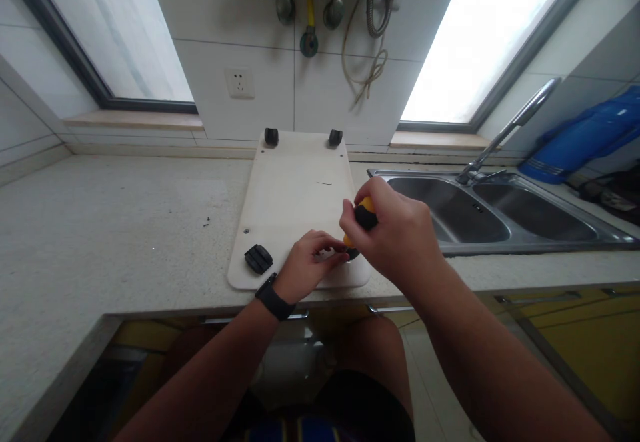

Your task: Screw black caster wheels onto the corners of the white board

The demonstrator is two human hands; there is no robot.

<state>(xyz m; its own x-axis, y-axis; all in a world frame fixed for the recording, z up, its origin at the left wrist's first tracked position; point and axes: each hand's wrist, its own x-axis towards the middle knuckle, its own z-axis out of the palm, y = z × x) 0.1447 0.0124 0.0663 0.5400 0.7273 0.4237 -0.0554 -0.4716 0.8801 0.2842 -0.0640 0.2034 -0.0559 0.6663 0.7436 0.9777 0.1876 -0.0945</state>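
Observation:
A white board (300, 195) with rounded corners lies flat on the countertop. Black caster wheels sit at its corners, two at the far edge (271, 137) and one at the near left (259, 259). My right hand (400, 229) is wrapped round the handle of a yellow and black screwdriver (367, 213), held over the near right corner. There, a black caster wheel (353, 253) shows partly between my hands. My left hand (313, 262), wearing a black wristband, pinches at this wheel beside the screwdriver's lower end. The screwdriver's tip is hidden by my fingers.
A double steel sink (445, 212) with a tap (510, 132) is set in the counter on the right. Behind it lies a blue object (583, 139). Small dark bits (207, 221) lie left of the board. Hoses and a socket (240, 83) are on the wall.

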